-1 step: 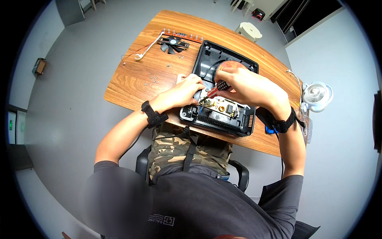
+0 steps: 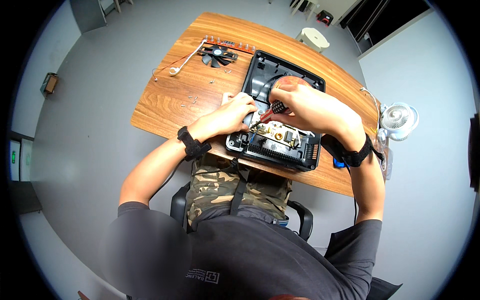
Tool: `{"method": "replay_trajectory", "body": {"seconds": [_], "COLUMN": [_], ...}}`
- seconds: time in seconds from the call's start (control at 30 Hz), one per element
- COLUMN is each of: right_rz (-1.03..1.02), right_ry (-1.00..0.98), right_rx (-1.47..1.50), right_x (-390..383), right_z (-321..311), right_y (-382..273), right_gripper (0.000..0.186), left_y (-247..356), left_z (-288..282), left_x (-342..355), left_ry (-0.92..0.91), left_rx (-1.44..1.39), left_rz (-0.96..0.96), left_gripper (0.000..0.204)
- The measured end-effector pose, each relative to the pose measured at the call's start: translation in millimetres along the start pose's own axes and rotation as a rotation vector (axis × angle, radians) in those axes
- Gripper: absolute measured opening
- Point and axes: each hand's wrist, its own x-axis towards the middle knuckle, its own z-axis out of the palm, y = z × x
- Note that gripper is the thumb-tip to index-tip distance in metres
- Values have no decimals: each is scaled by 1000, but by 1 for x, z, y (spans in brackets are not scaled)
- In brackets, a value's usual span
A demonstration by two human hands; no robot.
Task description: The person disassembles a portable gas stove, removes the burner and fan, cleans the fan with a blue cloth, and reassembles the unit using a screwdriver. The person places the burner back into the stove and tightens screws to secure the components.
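Observation:
The black base of an opened induction cooker (image 2: 250, 75) lies on the wooden table in front of me. Inside it are a copper coil (image 2: 291, 80), partly covered by my right hand (image 2: 312, 107), and a pale circuit board (image 2: 274, 132). That hand is closed around a screwdriver (image 2: 270, 115) with a red, white and black handle. The screwdriver slants down to the left, its shaft reaching the board's left end; the exact contact of its tip is too small to tell. My left hand (image 2: 231, 115) grips the base's left edge, beside the board, with its fingertips partly hidden.
Left of the base, the table (image 2: 165, 107) bears several loose screws (image 2: 193, 98), a black fan (image 2: 217, 54) and a red strip board (image 2: 230, 44) with a white cable (image 2: 187, 61). A blue object (image 2: 339, 163) shows under my right wrist. A white fan (image 2: 398, 120) stands beyond the right edge.

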Motion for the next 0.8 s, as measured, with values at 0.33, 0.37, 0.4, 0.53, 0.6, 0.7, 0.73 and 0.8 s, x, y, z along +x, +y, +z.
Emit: {"method": "replay_trajectory", "body": {"seconds": [0.33,0.37,0.4,0.53,0.6,0.7,0.73,0.8], "right_rz": [141,155,196,2,56,106,119,113], "right_ry": [79,57,-18,107,68,91,115,215], "right_rx": [-148,-130,-21,-81,-64,-132,-173,-210], "right_x": [15,15,11,3,7,16,17,14], "right_z": [8,4,-1,10,4,12,16,22], "right_y": [-26,-28,-28,-16,-21,-24,-23,-17], "right_gripper": [32,32,35,30,22,29,33,38], "left_y": [0,0,0,0,0,-1,-1,-1], "left_z": [2,0,0,4,5,4,5,5], "left_x": [-1,-1,-1,0,-1,0,-1,-2], "left_ry": [36,10,17,47,44,24,26,35], "left_rx": [6,-7,-12,28,45,26,23,32], "left_rz": [12,-4,2,10,4,-6,-4,10], "left_gripper": [54,51,50,56,59,57,57,56]}}
